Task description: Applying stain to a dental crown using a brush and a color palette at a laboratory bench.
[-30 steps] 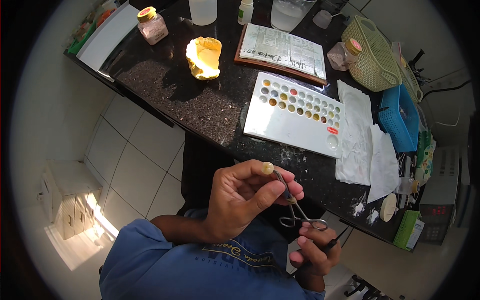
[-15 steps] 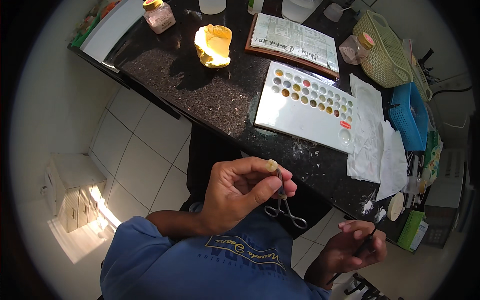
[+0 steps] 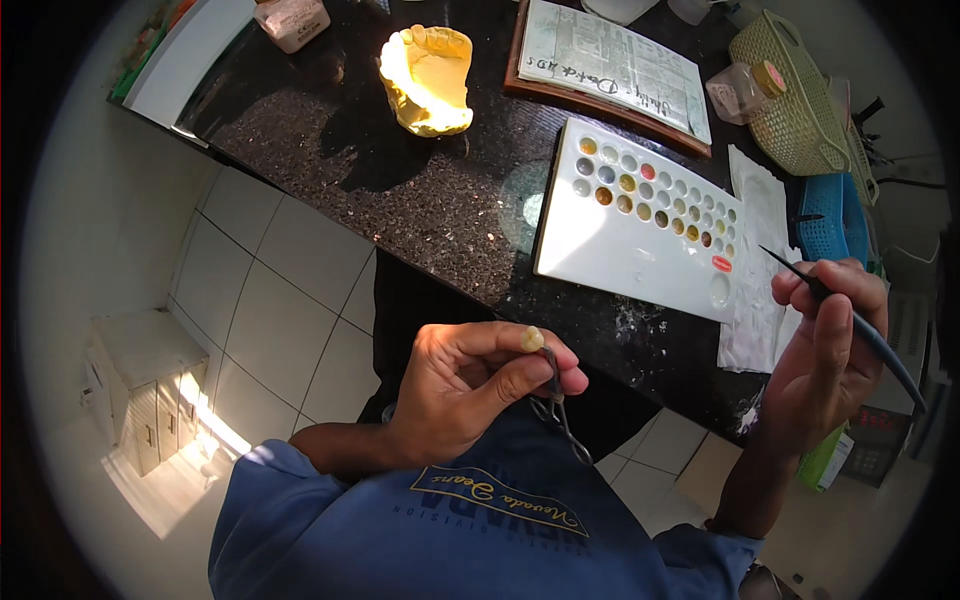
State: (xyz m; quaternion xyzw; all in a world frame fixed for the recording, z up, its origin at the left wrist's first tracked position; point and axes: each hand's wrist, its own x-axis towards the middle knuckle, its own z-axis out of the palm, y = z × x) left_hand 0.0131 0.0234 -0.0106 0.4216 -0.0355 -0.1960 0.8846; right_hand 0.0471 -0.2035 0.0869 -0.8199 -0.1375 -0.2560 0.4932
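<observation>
My left hand [image 3: 445, 390] is closed round a pair of locking forceps [image 3: 566, 430], its ring handles hanging down toward my lap. At the forceps' tip, against my index finger, sits a small ivory tooth crown [image 3: 532, 340]. Off to the right, my right hand [image 3: 835, 325] is raised and grips a slim dark paintbrush [image 3: 888, 358]. The brush's pointed tip is over the right edge of the white palette [image 3: 630, 270] and the paper towel [image 3: 752, 330]. Rows of round wells with coloured pastes fill the palette's far side.
A yellow dental cast [image 3: 428, 95] stands on the dark speckled counter [image 3: 400, 200]. Behind the palette lies a white tile [image 3: 610, 65] in a brown wooden frame. A clear jar [image 3: 738, 93], a woven basket [image 3: 795, 100] and a blue basket [image 3: 835, 225] line the right side.
My right hand has risen with the brush from low beside my lap to the palette's right edge. The left hand has shifted slightly left, and the forceps and crown have turned a little.
</observation>
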